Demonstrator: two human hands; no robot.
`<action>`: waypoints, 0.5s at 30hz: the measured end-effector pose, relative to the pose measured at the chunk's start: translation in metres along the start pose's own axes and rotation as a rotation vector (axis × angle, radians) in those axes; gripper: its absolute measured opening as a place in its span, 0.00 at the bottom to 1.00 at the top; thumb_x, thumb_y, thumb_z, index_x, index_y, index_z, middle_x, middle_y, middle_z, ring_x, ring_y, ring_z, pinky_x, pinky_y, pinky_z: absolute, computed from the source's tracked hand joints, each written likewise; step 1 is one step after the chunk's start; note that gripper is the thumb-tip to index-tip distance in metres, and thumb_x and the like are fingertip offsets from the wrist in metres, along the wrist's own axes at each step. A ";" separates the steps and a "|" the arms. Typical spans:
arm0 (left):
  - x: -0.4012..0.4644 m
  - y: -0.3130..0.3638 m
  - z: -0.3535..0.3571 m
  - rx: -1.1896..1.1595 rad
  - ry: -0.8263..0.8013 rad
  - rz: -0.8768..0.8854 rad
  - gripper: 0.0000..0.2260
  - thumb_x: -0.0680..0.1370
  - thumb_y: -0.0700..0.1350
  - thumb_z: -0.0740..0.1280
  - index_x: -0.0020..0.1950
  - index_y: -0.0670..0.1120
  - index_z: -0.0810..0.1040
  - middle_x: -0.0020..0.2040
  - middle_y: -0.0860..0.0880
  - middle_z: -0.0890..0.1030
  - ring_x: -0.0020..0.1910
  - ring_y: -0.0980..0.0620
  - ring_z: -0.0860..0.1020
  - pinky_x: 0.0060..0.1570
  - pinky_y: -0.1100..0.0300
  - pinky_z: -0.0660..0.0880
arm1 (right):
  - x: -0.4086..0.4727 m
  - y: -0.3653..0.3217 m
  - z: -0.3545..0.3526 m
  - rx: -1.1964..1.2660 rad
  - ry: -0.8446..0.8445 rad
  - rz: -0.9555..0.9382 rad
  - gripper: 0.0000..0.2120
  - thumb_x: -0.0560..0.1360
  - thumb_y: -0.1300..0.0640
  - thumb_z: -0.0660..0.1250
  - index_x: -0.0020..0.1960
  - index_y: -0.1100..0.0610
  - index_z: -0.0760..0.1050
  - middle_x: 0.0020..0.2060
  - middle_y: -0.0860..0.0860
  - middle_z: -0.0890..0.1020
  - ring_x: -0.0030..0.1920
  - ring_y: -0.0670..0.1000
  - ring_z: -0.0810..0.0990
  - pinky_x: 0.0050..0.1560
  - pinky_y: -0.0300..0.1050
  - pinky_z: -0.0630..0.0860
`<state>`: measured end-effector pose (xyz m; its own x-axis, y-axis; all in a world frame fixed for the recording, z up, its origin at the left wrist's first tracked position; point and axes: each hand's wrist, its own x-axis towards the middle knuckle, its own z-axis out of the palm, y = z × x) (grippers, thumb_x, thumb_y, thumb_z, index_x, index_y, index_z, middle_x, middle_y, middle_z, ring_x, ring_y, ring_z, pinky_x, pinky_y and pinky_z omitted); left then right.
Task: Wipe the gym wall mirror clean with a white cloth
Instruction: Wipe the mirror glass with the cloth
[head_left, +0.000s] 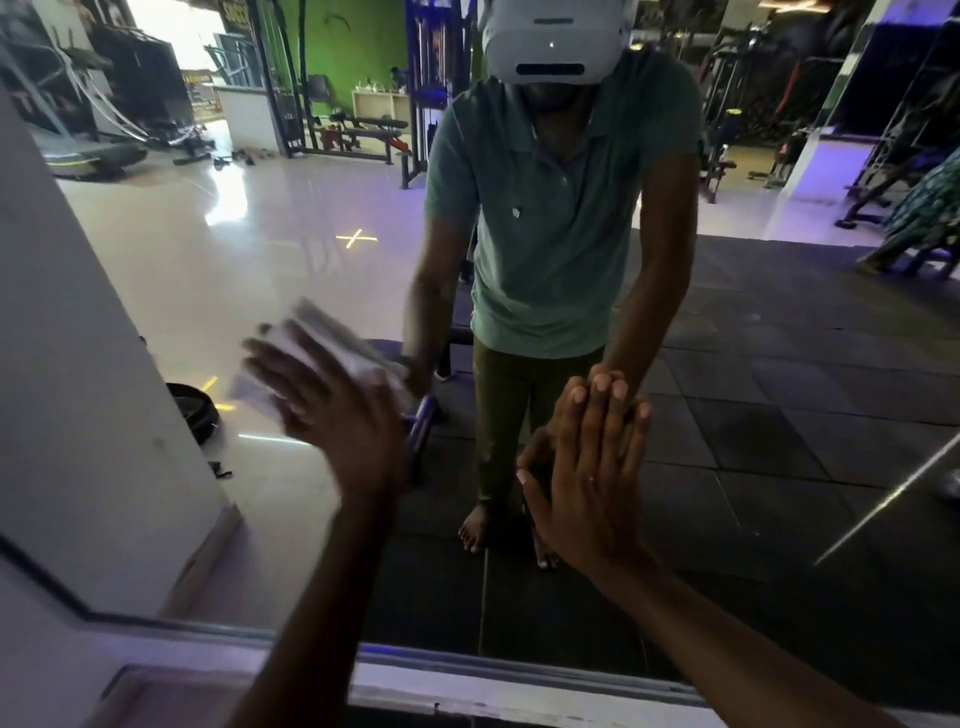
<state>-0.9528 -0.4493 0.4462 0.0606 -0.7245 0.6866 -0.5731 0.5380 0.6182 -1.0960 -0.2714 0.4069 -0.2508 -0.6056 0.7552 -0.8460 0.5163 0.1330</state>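
The left hand (332, 410) presses the cloth (311, 358) flat against the mirror (779, 364), low on its left part; its fingers (275, 358) are spread wide over the folded cloth, probably to keep an even push across it. Hand and cloth are blurred, which suggests a wiping stroke. The right hand (587, 483) lies flat on the glass just right of centre, fingers straight and pressed together, thumb out, likely bracing the body while leaning in. The mirror's lower frame (467, 675) runs under both arms. Most of the glass looks untouched, so the job seems far from finished.
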 end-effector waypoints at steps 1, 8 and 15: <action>-0.015 0.025 0.005 0.037 -0.047 0.047 0.36 0.85 0.63 0.45 0.85 0.41 0.44 0.82 0.27 0.48 0.82 0.27 0.48 0.80 0.37 0.45 | -0.002 0.000 -0.005 0.018 -0.012 0.004 0.49 0.79 0.41 0.65 0.84 0.69 0.47 0.83 0.70 0.48 0.84 0.70 0.47 0.81 0.74 0.50; 0.092 0.043 -0.031 0.119 0.026 0.685 0.31 0.86 0.58 0.52 0.86 0.54 0.44 0.85 0.40 0.51 0.84 0.37 0.50 0.79 0.37 0.50 | 0.081 0.009 -0.064 0.076 0.202 -0.045 0.43 0.80 0.46 0.66 0.84 0.68 0.51 0.84 0.66 0.49 0.85 0.65 0.46 0.83 0.70 0.46; 0.093 0.106 -0.031 0.025 0.151 0.023 0.31 0.86 0.60 0.45 0.86 0.47 0.50 0.85 0.36 0.52 0.84 0.35 0.51 0.80 0.37 0.49 | 0.177 0.024 -0.112 -0.053 0.273 -0.104 0.43 0.84 0.40 0.60 0.85 0.68 0.50 0.84 0.67 0.51 0.85 0.66 0.48 0.82 0.71 0.47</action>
<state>-0.9823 -0.4459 0.5873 0.1682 -0.6384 0.7511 -0.5957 0.5413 0.5934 -1.1076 -0.2984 0.6156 -0.0217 -0.4753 0.8796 -0.8328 0.4953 0.2471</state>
